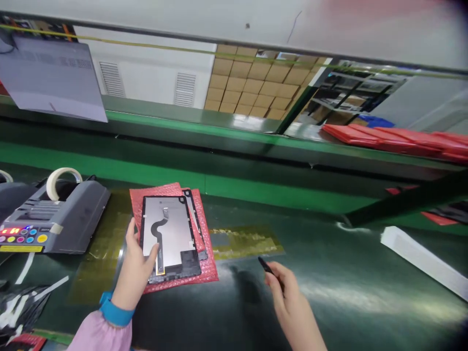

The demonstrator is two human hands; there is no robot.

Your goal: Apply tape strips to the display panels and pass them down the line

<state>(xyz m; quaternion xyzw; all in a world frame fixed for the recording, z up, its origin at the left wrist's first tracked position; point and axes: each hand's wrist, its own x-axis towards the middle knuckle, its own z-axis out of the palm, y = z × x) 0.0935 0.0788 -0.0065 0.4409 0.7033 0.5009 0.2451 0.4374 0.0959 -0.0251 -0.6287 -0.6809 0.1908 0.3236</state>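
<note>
1. Two bare hands work over the green table (329, 273): my left hand (136, 268) lies spread along the left edge of the flat rectangular panel with a silver-grey back and black border (177, 226), thumb over its face. I cannot tell whether my fingers grip beneath.
2. The panel is left of the frame's middle, on red bubble wrap (209, 270); a second dark-edged panel (193, 210) peeps out at its right.
3. My right hand (288, 295), lower right of centre, pinches a slim black handheld tool (264, 264), its tip pointing up-left, well apart from the panel.
4. As I judge it, I should steady the panel by its border and keep thumb and tool from snagging the S-shaped dark ribbon cable (160, 258); pressing lightly seems wise.
5. Translucent amber film (256, 241) lies between wrap and tool; its edge might catch a sliding corner.
6. At far left stands a grey tape dispenser with buttons (78, 219); loose white strips (12, 307) clutter the lower left corner.
7. A long white box (420, 258) and a slanted dark-green post (402, 195) limit reach at far right.
</note>
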